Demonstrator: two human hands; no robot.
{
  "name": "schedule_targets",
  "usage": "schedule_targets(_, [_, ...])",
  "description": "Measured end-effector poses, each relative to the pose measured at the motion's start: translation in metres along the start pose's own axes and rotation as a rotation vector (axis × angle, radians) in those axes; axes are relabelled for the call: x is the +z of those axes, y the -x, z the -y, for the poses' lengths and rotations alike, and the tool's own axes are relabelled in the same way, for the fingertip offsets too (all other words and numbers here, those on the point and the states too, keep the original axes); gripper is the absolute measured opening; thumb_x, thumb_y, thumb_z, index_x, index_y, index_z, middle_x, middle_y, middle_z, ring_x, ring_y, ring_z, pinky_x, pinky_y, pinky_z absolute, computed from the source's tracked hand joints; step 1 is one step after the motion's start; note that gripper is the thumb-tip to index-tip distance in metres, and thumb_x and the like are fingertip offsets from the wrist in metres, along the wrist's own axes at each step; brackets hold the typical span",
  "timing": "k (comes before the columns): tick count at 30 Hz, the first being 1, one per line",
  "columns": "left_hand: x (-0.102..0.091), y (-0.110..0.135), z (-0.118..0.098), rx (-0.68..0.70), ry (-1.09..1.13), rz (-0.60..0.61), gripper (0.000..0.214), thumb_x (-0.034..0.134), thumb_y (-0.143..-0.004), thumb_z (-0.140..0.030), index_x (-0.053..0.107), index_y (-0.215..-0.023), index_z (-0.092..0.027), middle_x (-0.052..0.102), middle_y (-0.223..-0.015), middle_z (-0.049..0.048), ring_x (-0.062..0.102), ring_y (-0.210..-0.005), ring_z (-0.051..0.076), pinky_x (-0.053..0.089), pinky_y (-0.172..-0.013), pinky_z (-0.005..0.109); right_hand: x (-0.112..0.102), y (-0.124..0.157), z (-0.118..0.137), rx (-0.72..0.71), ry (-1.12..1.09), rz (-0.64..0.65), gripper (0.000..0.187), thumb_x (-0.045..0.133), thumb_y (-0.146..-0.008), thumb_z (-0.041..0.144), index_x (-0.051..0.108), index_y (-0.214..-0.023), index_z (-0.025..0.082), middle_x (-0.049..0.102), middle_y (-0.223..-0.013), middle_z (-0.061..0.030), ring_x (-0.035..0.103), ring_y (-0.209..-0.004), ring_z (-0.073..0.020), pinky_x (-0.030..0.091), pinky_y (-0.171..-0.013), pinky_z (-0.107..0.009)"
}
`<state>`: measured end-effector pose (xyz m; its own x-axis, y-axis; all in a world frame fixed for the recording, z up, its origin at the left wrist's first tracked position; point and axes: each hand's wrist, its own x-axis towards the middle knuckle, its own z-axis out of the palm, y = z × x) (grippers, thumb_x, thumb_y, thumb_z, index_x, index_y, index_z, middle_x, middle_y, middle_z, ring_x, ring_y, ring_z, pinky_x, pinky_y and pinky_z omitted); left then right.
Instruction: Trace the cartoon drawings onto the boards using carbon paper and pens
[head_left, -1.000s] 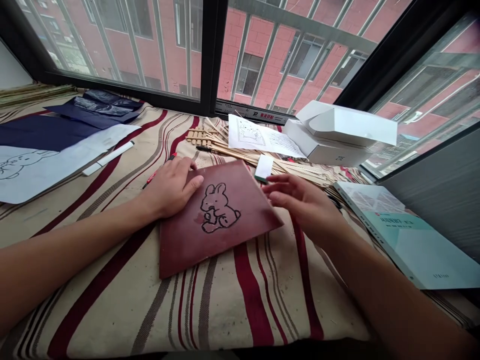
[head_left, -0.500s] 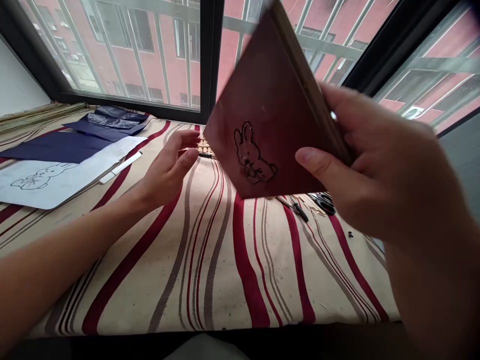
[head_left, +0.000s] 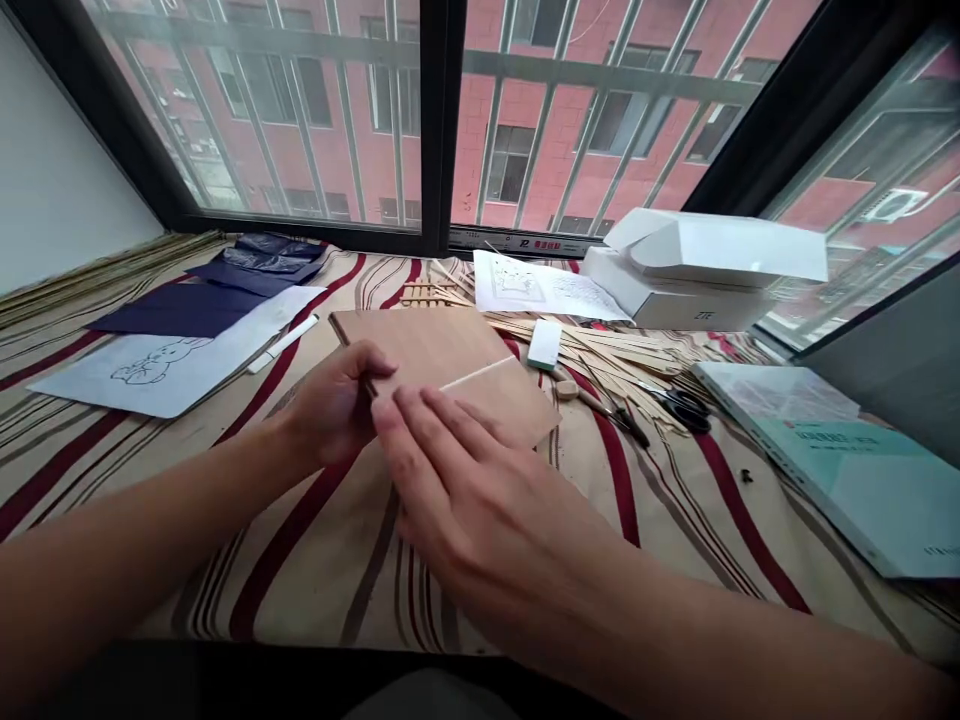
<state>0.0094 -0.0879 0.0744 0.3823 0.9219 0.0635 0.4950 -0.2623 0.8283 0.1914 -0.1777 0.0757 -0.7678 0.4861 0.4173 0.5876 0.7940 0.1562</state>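
Note:
A thin tan board (head_left: 442,345) with a pale line across its face is tilted over the striped cloth, and its left edge looks dark. My left hand (head_left: 330,405) is closed around that left edge, thumb on top. Over the board's near part lies my right hand (head_left: 457,480), its fingers stretched out side by side against the surface. The right thumb and the board's near edge are mostly hidden. The side with the rabbit drawing does not show now.
Thin wooden strips (head_left: 622,350), an eraser (head_left: 544,345), black-handled scissors (head_left: 686,408) and a dark-tipped tool (head_left: 626,425) lie right of the board. A book (head_left: 847,470) and an opened white box (head_left: 705,270) are further right. At left are a rabbit drawing (head_left: 165,375), dark blue sheets (head_left: 180,305) and a white pen (head_left: 283,343).
The board has come down from its raised position and turned from its dark red rabbit side to its tan side. My left hand has taken its edge; my right hand has moved onto its face.

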Motion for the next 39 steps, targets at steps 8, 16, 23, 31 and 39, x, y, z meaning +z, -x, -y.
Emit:
schedule_targets(8, [-0.016,0.01,0.023,-0.225,0.346,0.296,0.072,0.027,-0.085,-0.05,0.065,-0.131,-0.01,0.08,-0.09,0.0185,0.078,-0.1,0.042,0.062,-0.085,0.062,0.024,0.045,-0.05,-0.183,0.068,-0.041,0.049,0.045,-0.106,0.01,0.055,-0.153,0.0,0.054,-0.157,-0.0282,0.056,-0.144,-0.0452,0.056,-0.11,-0.064])
schedule_targets(16, [-0.015,-0.007,0.048,-0.406,0.36,0.168,0.031,0.06,-0.084,-0.053,0.057,-0.091,-0.023,0.07,-0.071,0.0055,0.067,-0.057,0.02,0.053,-0.044,0.028,0.034,0.045,-0.042,-0.225,0.176,-0.062,0.047,0.043,-0.102,0.004,0.061,-0.143,-0.01,0.063,-0.145,-0.032,0.067,-0.131,-0.045,0.064,-0.102,-0.054])
schedule_targets(23, [-0.073,0.005,0.069,-0.332,-0.163,0.253,0.045,0.06,-0.087,-0.062,0.071,-0.102,-0.022,0.078,-0.076,0.0053,0.063,-0.048,0.018,0.042,-0.038,0.026,0.047,0.044,-0.038,-0.185,0.169,0.006,0.048,0.042,-0.104,0.01,0.063,-0.143,-0.008,0.065,-0.144,-0.0305,0.07,-0.129,-0.042,0.065,-0.101,-0.051])
schedule_targets(31, [-0.227,-0.046,0.112,-0.325,-1.021,-0.301,0.04,0.074,-0.082,-0.041,0.071,-0.113,-0.015,0.077,-0.084,0.0023,0.068,-0.093,0.027,0.053,-0.09,0.039,0.044,0.045,-0.046,-0.218,0.125,0.021,0.048,0.045,-0.106,0.018,0.065,-0.143,-0.005,0.068,-0.142,-0.0284,0.073,-0.125,-0.0408,0.063,-0.104,-0.052])
schedule_targets(39, [-0.234,-0.11,0.189,0.089,-1.016,-0.205,0.042,0.071,-0.101,-0.039,0.063,-0.137,-0.019,0.067,-0.136,0.0097,0.069,-0.116,0.025,0.061,-0.099,0.048,0.046,0.049,-0.044,-0.18,0.082,-0.03,0.045,0.048,-0.105,0.019,0.069,-0.139,-0.001,0.071,-0.139,-0.0252,0.074,-0.124,-0.0392,0.064,-0.102,-0.047])
